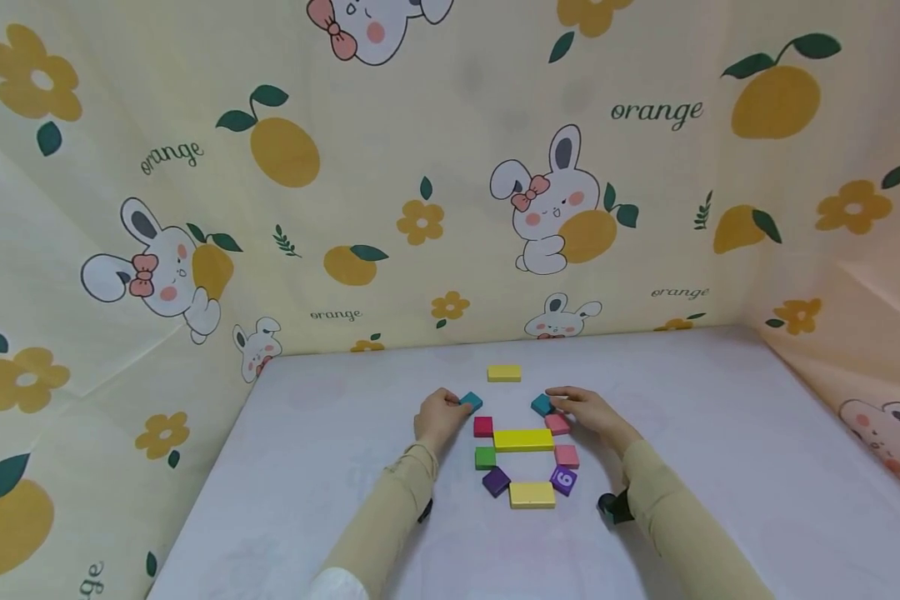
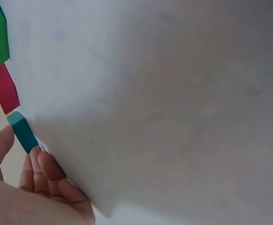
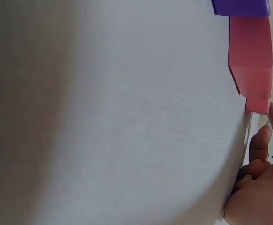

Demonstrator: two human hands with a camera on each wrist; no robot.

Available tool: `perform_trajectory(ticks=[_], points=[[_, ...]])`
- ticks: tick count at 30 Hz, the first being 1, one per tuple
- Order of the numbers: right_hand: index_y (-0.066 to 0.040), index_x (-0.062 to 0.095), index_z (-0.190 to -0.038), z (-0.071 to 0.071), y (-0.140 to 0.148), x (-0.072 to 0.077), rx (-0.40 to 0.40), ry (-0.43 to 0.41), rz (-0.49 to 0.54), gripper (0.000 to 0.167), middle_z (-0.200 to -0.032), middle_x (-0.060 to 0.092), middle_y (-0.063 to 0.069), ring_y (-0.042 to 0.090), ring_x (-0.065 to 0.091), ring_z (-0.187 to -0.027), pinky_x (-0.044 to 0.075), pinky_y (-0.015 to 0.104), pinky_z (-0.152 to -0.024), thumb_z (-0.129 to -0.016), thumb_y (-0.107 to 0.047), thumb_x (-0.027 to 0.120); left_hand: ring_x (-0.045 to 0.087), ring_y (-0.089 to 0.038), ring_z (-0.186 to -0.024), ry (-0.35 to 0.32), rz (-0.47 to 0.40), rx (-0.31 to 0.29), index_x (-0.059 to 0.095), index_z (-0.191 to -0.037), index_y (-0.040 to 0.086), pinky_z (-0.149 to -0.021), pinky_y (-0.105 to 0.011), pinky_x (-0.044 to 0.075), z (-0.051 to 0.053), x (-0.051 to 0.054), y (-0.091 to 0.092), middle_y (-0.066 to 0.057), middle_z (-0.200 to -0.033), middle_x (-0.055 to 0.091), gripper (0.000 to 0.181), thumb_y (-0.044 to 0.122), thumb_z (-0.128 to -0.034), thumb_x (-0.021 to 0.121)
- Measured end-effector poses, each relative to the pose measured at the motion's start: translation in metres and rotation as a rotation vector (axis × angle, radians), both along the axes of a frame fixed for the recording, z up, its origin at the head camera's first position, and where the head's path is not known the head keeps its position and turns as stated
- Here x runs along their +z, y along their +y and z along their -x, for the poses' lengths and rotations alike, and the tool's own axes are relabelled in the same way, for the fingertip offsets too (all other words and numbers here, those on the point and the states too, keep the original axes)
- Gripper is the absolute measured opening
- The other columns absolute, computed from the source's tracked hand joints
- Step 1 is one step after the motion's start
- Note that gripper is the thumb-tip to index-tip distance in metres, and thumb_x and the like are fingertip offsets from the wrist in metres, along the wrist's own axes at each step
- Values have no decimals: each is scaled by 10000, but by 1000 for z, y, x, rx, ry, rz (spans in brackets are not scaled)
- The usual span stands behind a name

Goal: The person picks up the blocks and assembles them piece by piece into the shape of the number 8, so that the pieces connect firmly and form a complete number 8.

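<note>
In the head view my left hand (image 1: 438, 419) pinches a teal block (image 1: 471, 403) at the upper left of a ring of coloured blocks. The left wrist view has the thumb at one end of that block and the fingers at the other. Opposite, my right hand (image 1: 591, 412) holds a second teal block (image 1: 542, 405) by its right side; this block does not show in the right wrist view. Below them lie a red block (image 1: 483, 427), a green block (image 1: 485, 457), two pink blocks (image 1: 567, 456) and a long yellow block (image 1: 522, 441).
At the ring's bottom are a dark purple block (image 1: 497, 481), a purple block marked 6 (image 1: 563, 480) and a yellow block (image 1: 532, 495). Another yellow block (image 1: 504, 373) lies apart at the back. A patterned curtain (image 1: 450, 167) encloses the white table (image 1: 307, 467).
</note>
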State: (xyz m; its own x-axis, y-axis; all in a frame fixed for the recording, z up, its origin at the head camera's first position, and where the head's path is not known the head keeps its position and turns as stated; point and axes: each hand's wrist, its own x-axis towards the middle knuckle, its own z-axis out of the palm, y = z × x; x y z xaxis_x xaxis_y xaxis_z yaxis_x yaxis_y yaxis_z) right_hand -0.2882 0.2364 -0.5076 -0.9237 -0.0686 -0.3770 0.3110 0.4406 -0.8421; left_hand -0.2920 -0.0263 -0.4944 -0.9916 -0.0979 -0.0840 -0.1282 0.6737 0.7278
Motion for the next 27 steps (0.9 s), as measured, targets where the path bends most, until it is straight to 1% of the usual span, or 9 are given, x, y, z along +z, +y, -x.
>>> perform_trajectory(ticks=[4, 8, 11, 18, 23, 27], points=[[-163, 453, -1372, 0, 0, 0, -1, -7, -4, 475, -1428, 378, 188, 376, 319, -1278, 219, 620, -1075, -950, -379, 480, 541, -185, -766, 1, 6, 16, 625, -868, 97, -736, -348, 340, -2, 2, 3, -32, -818, 646, 252, 335, -810, 683], [-173, 448, -1376, 0, 0, 0, -7, -11, -12, 479, -1427, 380, 184, 374, 319, -1277, 223, 619, -1073, -949, -388, 477, 541, -176, -750, 10, 17, 19, 629, -855, 109, -752, -363, 340, -1, 1, 3, -20, -781, 638, 224, 328, -830, 662], [-168, 448, -1375, 1, 0, 0, -9, -7, -18, 482, -1418, 393, 185, 369, 329, -1271, 220, 618, -1073, -950, -393, 476, 538, -170, -756, 2, 20, 19, 627, -836, 122, -773, -376, 335, 0, -1, 4, -9, -771, 631, 214, 334, -836, 654], [-147, 451, -1372, 0, -2, 1, -1, 6, -25, 461, -1401, 416, 190, 362, 351, -1255, 202, 616, -1080, -960, -354, 464, 545, -182, -776, -28, 19, 1, 631, -787, 144, -831, -426, 328, 1, -3, 5, -1, -758, 631, 233, 371, -837, 652], [-156, 450, -1375, 0, -1, 1, -4, -2, -17, 457, -1398, 417, 186, 357, 352, -1252, 214, 615, -1075, -962, -350, 464, 553, -180, -793, -23, 34, -5, 632, -785, 160, -865, -455, 320, 1, -4, 6, 16, -753, 632, 224, 376, -844, 642], [-153, 447, -1376, 0, -1, 1, -4, -4, -11, 456, -1395, 420, 188, 356, 353, -1252, 217, 613, -1075, -963, -345, 463, 562, -169, -789, -14, 40, -10, 652, -793, 181, -855, -459, 320, 0, -4, 7, 30, -747, 645, 201, 378, -836, 648]])
